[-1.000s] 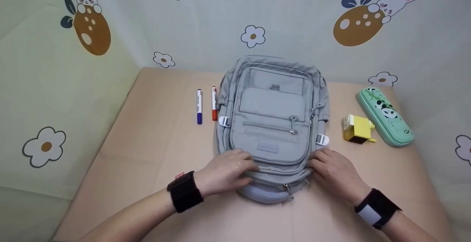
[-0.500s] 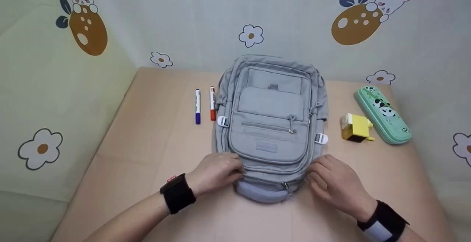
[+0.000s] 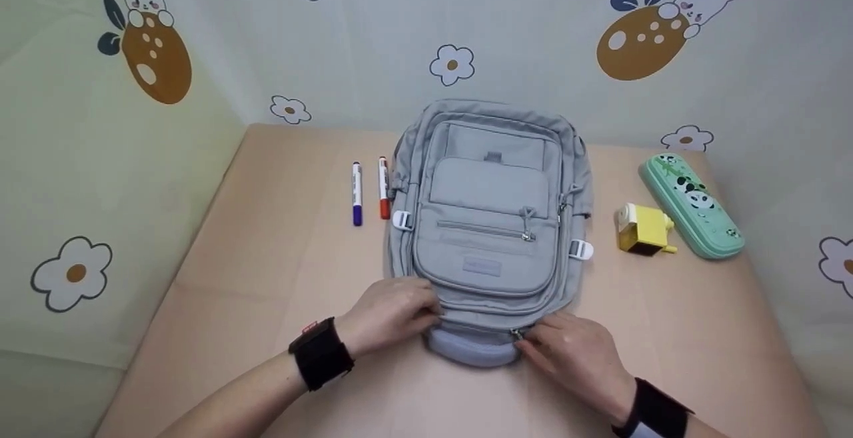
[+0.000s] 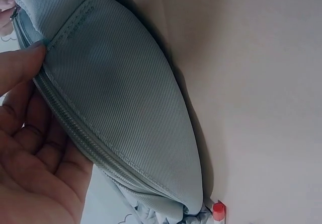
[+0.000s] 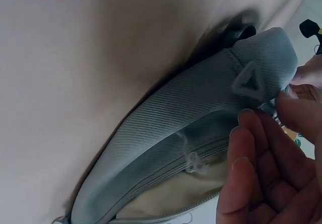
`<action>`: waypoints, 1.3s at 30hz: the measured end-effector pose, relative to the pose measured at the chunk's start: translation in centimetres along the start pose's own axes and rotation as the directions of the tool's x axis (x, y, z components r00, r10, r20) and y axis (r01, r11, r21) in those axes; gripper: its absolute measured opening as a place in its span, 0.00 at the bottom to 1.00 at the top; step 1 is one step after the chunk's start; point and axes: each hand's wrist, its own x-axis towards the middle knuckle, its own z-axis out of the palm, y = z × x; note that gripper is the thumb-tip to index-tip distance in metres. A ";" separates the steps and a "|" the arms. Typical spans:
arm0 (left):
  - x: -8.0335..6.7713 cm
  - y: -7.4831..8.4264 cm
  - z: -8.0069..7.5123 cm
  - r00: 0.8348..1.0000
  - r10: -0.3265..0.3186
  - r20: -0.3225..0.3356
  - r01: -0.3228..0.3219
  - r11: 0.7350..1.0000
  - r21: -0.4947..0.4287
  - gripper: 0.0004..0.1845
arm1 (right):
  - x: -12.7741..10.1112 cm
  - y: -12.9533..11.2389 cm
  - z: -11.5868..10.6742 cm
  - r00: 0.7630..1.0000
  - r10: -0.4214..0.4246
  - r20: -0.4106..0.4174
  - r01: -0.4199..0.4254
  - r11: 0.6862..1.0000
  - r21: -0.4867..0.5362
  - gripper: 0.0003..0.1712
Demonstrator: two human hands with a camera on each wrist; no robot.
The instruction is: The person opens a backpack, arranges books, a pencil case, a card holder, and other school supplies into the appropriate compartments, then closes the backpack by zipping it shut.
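A grey backpack (image 3: pixel 490 188) lies front up on the table, its padded top handle (image 3: pixel 470 350) toward me. My left hand (image 3: pixel 390 313) pinches the bag's edge beside the handle; in the left wrist view its thumb presses the grey fabric just above the zipper (image 4: pixel 75 133). My right hand (image 3: pixel 573 358) is at the zipper slider (image 3: pixel 516 334), thumb and fingertips pinching there. A triangular zipper pull (image 5: pixel 247 92) hangs by those fingertips in the right wrist view. Behind it the zipper is parted, showing beige lining (image 5: pixel 173 196) and a loose thread.
Left of the bag lie a blue-capped marker (image 3: pixel 357 193) and a red-capped marker (image 3: pixel 383 188). To its right stand a yellow pencil sharpener (image 3: pixel 646 230) with a crank and a green panda pencil case (image 3: pixel 693 205). A patterned cloth (image 3: pixel 373 38) hangs behind the table.
My right hand has moved from the bag's right edge leftward and nearer to me, onto the zipper slider. My left hand shifted slightly left along the edge, then stayed there. The backpack stays put.
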 end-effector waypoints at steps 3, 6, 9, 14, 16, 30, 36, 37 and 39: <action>0.0 0.0 0.0 1.000 -0.005 0.003 0.005 1.000 -0.001 0.03 | -0.1 0.1 0.2 1.000 0.003 -0.022 -0.002 1.000 0.022 0.10; 0.0 0.0 0.1 1.000 -0.009 0.005 0.009 1.000 -0.004 0.03 | -0.2 0.2 0.1 1.000 0.022 -0.009 -0.021 0.999 0.048 0.11; -0.1 -0.1 0.1 1.000 -0.012 0.010 0.012 1.000 -0.001 0.03 | -0.3 0.5 -0.5 0.998 0.040 0.043 -0.042 0.998 0.048 0.12; -0.2 -0.1 0.0 0.999 -0.020 0.028 0.020 1.000 0.004 0.03 | -0.8 1.7 -2.0 0.984 0.098 0.150 -0.097 0.995 -0.012 0.08; -0.2 0.0 -0.1 0.999 -0.019 0.033 0.019 1.000 0.007 0.03 | -1.1 2.4 -2.4 0.979 0.129 0.160 -0.126 0.992 -0.029 0.09; 0.2 0.2 -0.5 0.998 -0.019 0.068 0.018 1.000 0.010 0.03 | -1.4 4.2 -2.8 0.906 0.371 0.206 -0.388 0.921 0.048 0.08; 1.6 1.6 -1.0 0.993 -0.023 0.114 0.019 0.999 0.036 0.06 | -1.5 4.1 -2.6 0.909 0.353 0.223 -0.367 0.930 0.026 0.05; 2.0 2.1 -1.0 0.991 -0.024 0.130 0.019 0.999 0.041 0.07 | -1.5 4.1 -2.6 0.910 0.348 0.226 -0.363 0.931 0.026 0.04; 3.1 3.0 -1.0 0.986 -0.023 0.163 0.014 0.998 0.059 0.08 | -1.5 4.0 -2.6 0.913 0.340 0.225 -0.355 0.934 0.031 0.04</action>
